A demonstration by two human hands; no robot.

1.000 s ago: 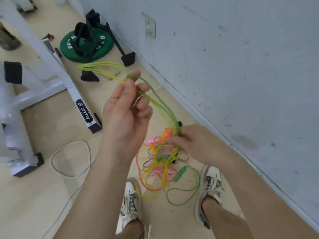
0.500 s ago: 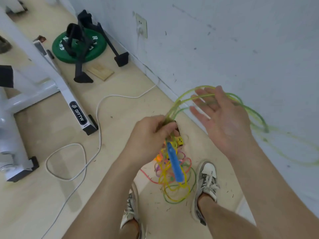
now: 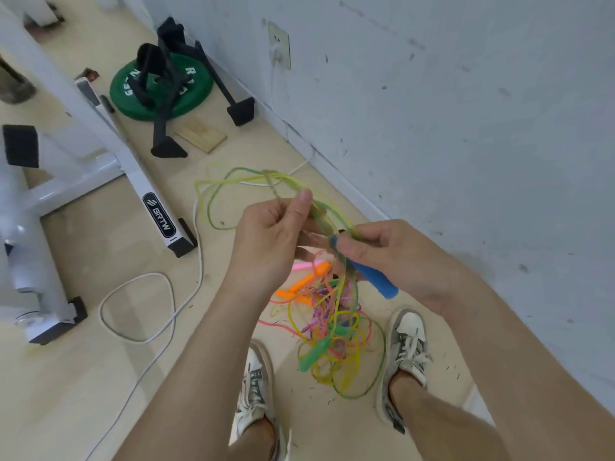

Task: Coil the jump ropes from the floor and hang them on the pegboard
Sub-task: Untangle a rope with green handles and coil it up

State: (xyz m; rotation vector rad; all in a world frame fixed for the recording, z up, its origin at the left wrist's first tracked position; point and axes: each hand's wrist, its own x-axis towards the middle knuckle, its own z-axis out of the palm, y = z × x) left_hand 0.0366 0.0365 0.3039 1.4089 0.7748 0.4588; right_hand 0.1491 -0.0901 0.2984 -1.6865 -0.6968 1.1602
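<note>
A green-yellow jump rope loops in the air between my hands. My left hand pinches its strands between thumb and fingers at chest height. My right hand grips the bundled strands together with the rope's blue handle, which points down and right. On the floor between my shoes lies a tangle of other jump ropes in yellow, green, pink and purple, with orange handles and a green handle. No pegboard is in view.
A grey wall with a socket runs along the right. A white cable snakes over the wooden floor. A white machine frame stands at left; a green weight plate, black stands and a wood block lie beyond.
My right hand, open and raised by the wall half a second ago, has come down and closed on the strands and blue handle. The loops now swing out to the left.
</note>
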